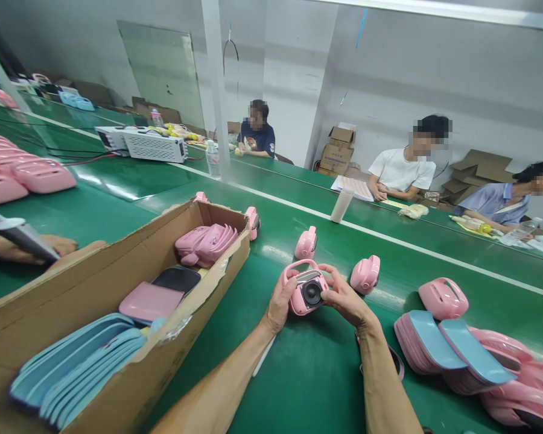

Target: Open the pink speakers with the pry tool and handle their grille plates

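Between my two hands is a pink speaker housing (300, 307) with a carry handle and a round black speaker cone facing me. My left hand (279, 301) grips its left side, thumb near the top edge. On the right side, my right hand (341, 292) holds it too, fingertips beside the cone. The housing is tilted just above the green table (298, 380). Close by stand more pink housings: one (306, 243) just behind and another (365, 274) to the right. A thin white stick (263, 357) lies by my left forearm, and a dark oval piece (396, 361) is partly hidden behind my right forearm.
A long cardboard box (199, 325) at left holds blue panels (85, 361) and pink panels (208, 244). At right are stacked panels (428, 343) and pink housings (520, 386). Another person's hand (61, 246) is beyond the box. Several people sit across the table.
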Demonstrator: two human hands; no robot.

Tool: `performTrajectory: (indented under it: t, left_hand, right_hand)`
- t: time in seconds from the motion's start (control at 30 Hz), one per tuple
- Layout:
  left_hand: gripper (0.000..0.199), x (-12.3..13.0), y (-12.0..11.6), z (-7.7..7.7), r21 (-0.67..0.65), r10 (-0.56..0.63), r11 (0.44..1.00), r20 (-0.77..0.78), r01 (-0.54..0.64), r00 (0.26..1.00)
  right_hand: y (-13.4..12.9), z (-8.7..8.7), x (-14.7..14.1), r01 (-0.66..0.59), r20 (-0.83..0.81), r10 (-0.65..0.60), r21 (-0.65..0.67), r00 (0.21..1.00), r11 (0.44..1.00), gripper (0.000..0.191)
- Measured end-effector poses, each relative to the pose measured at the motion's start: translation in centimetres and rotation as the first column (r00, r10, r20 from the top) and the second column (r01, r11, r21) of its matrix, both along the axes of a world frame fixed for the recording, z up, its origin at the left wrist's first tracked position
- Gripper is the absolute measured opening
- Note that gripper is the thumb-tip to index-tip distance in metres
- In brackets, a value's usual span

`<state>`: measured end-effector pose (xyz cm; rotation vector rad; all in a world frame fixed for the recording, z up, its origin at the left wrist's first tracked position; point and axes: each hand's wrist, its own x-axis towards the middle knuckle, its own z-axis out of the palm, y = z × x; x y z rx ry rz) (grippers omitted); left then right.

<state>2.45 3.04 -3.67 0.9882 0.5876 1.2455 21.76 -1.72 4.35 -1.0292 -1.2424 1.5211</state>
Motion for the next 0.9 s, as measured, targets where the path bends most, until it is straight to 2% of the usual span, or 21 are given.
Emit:
performTrajectory:
  t: [0.7,0.9]
  left_hand:
    - [0.052,-0.12,0.16,-0.51,0.016,0.01,1.0,-0.009,-0.01,1.0]
    - [0.051,-0.15,0.22,-0.56,0.021,-0.007,1.0,0.012,0.007,1.0]
  right_hand:
    - [0.55,-0.91,0.2,0.008,0.019,-0.008,0.004,1.0,1.0,0.077]
    - [0.52,-0.68,0.15,-0.009,-0.025,0.009,-0.01,1.0,1.0,0.07]
